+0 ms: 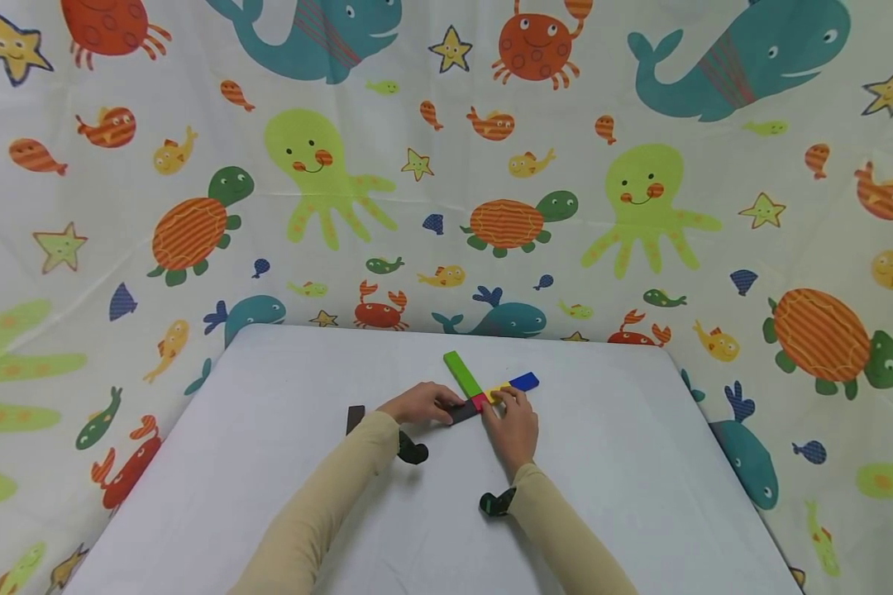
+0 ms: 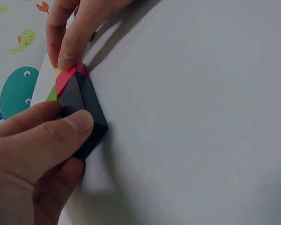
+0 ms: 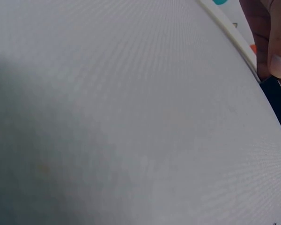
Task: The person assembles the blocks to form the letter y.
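In the head view a row of coloured blocks lies on the white table: a black block [image 1: 465, 411], a small red block [image 1: 479, 402], a yellow block [image 1: 498, 390] and a blue block [image 1: 524, 381]. From the red one a green block [image 1: 461, 373] runs off toward the back. My left hand [image 1: 421, 405] pinches the black block, its thumb across the outer end in the left wrist view. My right hand [image 1: 513, 421] pinches the yellow block beside the red one, fingertips hiding part of it. A dark block end [image 3: 277, 105] shows in the right wrist view.
White cloth covers the table [image 1: 640, 496]. A patterned sea-animal curtain [image 1: 387, 198] hangs behind and around it. Beside the left sleeve lies a dark, partly hidden piece [image 1: 354, 417]. Dark wrist mounts [image 1: 497, 502] stick out from both sleeves.
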The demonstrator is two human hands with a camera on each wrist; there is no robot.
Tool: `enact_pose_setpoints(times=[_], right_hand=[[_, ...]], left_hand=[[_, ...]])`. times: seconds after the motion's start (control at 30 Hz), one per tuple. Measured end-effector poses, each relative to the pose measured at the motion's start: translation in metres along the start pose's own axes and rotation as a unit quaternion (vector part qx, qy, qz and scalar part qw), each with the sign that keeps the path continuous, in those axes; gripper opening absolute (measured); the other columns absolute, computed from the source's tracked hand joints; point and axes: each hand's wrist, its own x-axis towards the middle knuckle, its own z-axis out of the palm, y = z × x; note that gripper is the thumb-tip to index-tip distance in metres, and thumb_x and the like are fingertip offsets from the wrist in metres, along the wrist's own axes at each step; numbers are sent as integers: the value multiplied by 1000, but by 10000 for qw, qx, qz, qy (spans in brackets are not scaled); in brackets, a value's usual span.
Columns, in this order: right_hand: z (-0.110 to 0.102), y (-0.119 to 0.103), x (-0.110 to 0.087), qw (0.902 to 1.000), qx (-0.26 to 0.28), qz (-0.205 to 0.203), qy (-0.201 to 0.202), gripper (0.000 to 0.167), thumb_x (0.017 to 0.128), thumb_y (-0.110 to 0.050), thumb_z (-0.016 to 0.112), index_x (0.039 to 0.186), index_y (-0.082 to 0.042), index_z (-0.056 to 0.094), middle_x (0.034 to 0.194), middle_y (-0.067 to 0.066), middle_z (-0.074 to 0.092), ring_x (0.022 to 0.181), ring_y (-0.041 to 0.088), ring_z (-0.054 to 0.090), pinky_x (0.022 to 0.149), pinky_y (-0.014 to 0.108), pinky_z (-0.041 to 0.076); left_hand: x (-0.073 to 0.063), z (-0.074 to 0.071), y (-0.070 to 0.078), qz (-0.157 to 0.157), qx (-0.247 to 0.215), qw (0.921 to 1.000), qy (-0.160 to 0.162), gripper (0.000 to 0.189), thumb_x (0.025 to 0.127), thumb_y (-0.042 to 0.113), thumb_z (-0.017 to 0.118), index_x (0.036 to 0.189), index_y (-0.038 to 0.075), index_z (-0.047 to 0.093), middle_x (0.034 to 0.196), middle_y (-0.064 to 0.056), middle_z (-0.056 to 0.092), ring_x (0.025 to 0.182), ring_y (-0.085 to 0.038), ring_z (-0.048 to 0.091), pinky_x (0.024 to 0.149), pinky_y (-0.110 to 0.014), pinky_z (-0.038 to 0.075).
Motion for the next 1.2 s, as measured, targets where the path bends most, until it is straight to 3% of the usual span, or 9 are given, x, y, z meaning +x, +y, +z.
enact_pose_setpoints(times=[0.3, 1.03, 1.2], right_hand=[[2, 0, -4, 9998, -25, -105, 153, 37, 89, -40, 71, 114, -13, 71, 127, 5, 58, 116, 25, 55, 93, 45, 43], [2, -5, -12, 9999, -57, 20, 84, 39, 90, -43, 69, 116, -13, 70, 129, 4, 57, 118, 24, 54, 95, 43, 42], [2, -6, -14, 9999, -75, 32, 86, 40, 90, -43, 68, 117, -13, 70, 130, 5, 57, 118, 25, 53, 94, 42, 42]], left_hand=[[-4, 0, 0, 87, -33, 10000, -15, 37, 87, 10, 74, 123, 14, 69, 118, -2, 65, 104, -16, 56, 97, -40, 44], [-9, 1, -6, 39, -46, 10000, -43, 39, 88, 13, 74, 126, 18, 68, 116, -1, 64, 104, -16, 55, 97, -40, 44], [-16, -3, -6, 59, -131, 9999, -36, 41, 87, 14, 74, 127, 17, 66, 119, -1, 64, 106, -16, 58, 97, -40, 45]])
